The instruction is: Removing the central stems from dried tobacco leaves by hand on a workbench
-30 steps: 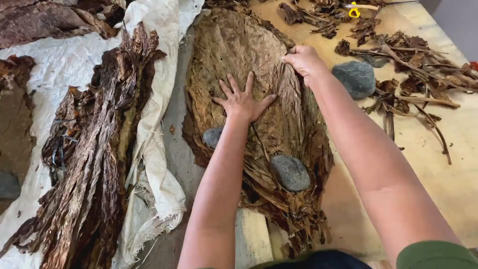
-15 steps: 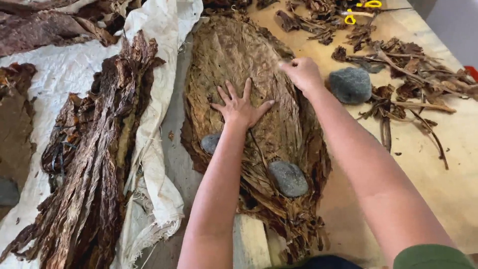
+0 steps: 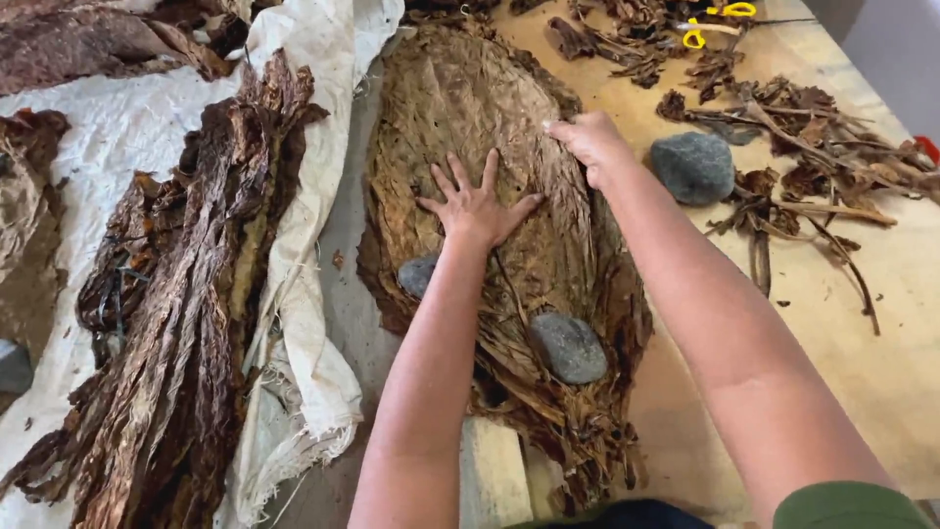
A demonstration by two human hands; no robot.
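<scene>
Head view: left hand (image 3: 477, 204) flat, fingers splayed on leaf stack (image 3: 460, 108); right hand (image 3: 590, 140) curled.

Both hands (image 3: 534, 176) flat on broad dried leaf stack (image 3: 460, 108), stones (image 3: 568, 347) atop.

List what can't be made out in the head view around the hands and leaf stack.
- Right hand: fingertips curl out of sight; grip on the leaf stack unclear.
- Small stone: partly behind the left forearm.
- Left hand: palm contact hidden underneath.
- Yellow-handled tool: cut by top edge.
</scene>
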